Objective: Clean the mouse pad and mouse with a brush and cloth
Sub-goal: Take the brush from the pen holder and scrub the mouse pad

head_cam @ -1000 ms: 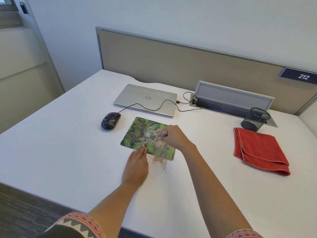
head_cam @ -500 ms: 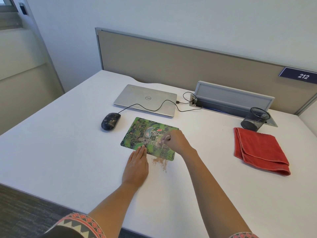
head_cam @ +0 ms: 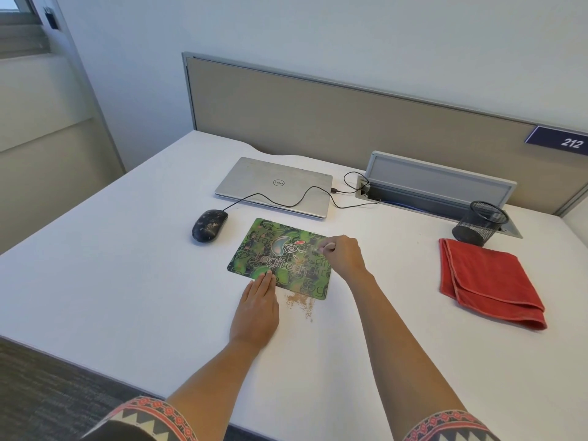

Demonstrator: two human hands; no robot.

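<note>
White desk (head_cam: 127, 297) w/ beige partition behind. I log: green mouse pad (head_cam: 280, 259) at centre, crumbs (head_cam: 300, 302) just off its near edge; my left hand (head_cam: 256, 308) flat, fingertips on pad; right hand (head_cam: 342, 256) pinching small brush (head_cam: 319, 250) over pad. Dusty mouse (head_cam: 209, 225) left of pad; red cloth (head_cam: 486, 281) folded, far right.

"Logitech" on the mouse pad (head_cam: 280, 259) — "Dell" on the laptop (head_cam: 276, 186) — "212" on the sign (head_cam: 563, 141).

On the bench (head_cam: 127, 281): one mouse pad (head_cam: 280, 259), one mouse (head_cam: 209, 225), one closed laptop (head_cam: 275, 184), one red cloth (head_cam: 486, 281), one mesh pen cup (head_cam: 480, 222), one brush (head_cam: 321, 249), two hands: left (head_cam: 257, 307), right (head_cam: 345, 257).
</note>
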